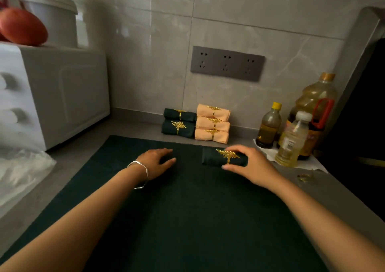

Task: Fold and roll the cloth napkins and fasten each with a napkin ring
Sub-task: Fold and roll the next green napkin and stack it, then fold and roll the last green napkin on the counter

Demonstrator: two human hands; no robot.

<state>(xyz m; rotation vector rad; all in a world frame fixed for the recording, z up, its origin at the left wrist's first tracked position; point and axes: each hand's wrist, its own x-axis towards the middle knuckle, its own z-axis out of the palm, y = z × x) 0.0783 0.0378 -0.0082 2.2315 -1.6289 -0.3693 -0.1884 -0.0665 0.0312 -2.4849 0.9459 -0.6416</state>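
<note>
Napkin [214,158] with ring [228,155] lies on the cloth [187,209]; my right hand [252,167] closes its grip on it, my left hand [156,163] rests open.

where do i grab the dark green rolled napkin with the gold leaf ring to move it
Grip the rolled napkin across its middle, from above, fingers either side of the gold leaf ring. It lies flat and sideways, and the ring holds the roll shut there.

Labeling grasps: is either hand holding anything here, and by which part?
Right hand has its grip on the rolled green napkin at its right end, next to the gold ring. Left hand rests open on the green cloth, holding nothing.
</note>
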